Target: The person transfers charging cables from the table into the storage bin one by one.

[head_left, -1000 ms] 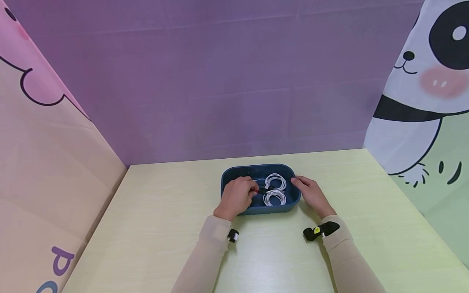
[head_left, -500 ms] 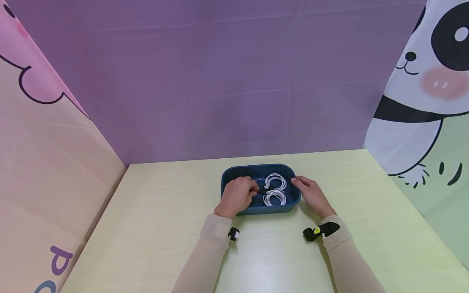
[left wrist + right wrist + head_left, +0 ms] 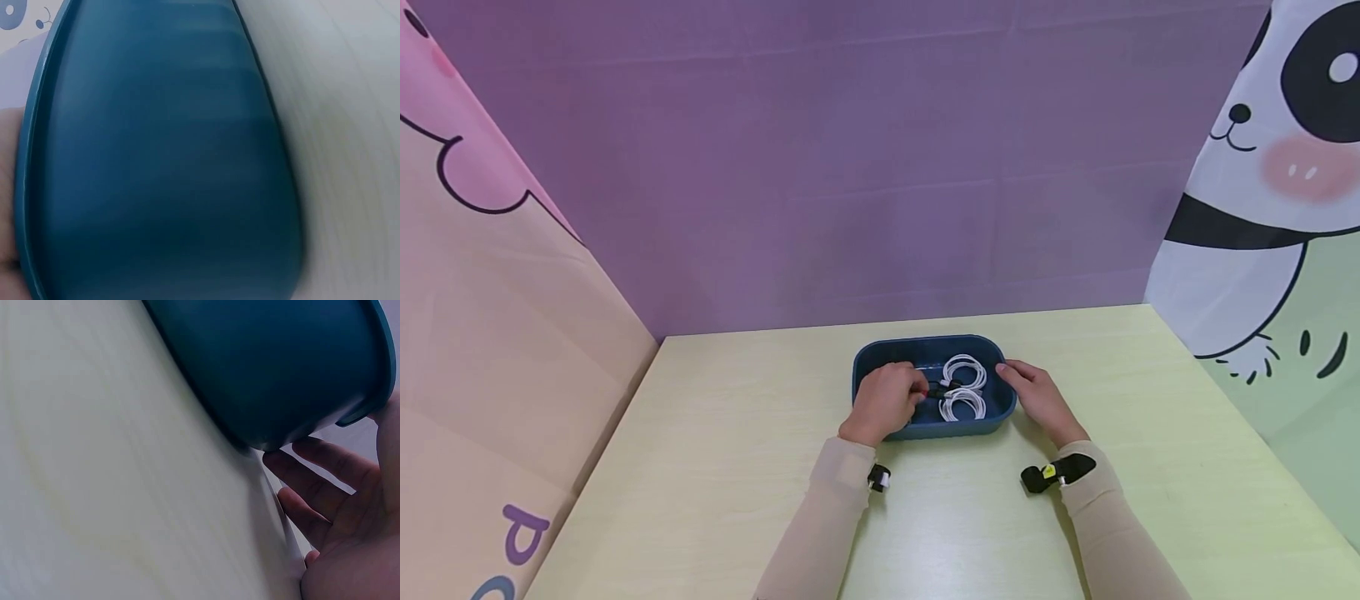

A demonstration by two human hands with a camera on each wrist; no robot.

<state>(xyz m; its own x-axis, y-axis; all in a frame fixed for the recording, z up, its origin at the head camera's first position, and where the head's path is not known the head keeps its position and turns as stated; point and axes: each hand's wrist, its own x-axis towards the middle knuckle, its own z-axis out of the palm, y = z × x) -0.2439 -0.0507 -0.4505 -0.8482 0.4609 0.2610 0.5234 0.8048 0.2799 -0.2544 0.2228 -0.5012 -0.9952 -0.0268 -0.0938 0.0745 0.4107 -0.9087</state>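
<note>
A dark blue plastic bin stands on the table in the head view. Inside, toward its right half, lie two coils of white cable, a rear coil and a front coil, with a small black piece beside them. My left hand reaches over the front rim; its curled fingertips pinch a small item with a red bit, mostly hidden. At the bin's right end my right hand grips the rim, thumb on top. In the right wrist view, its fingers lie against the outer wall.
The pale wooden table spreads around the bin. A purple cloth wall rises behind it, with printed cloth panels at left and right. Black wrist cameras sit on both sleeves.
</note>
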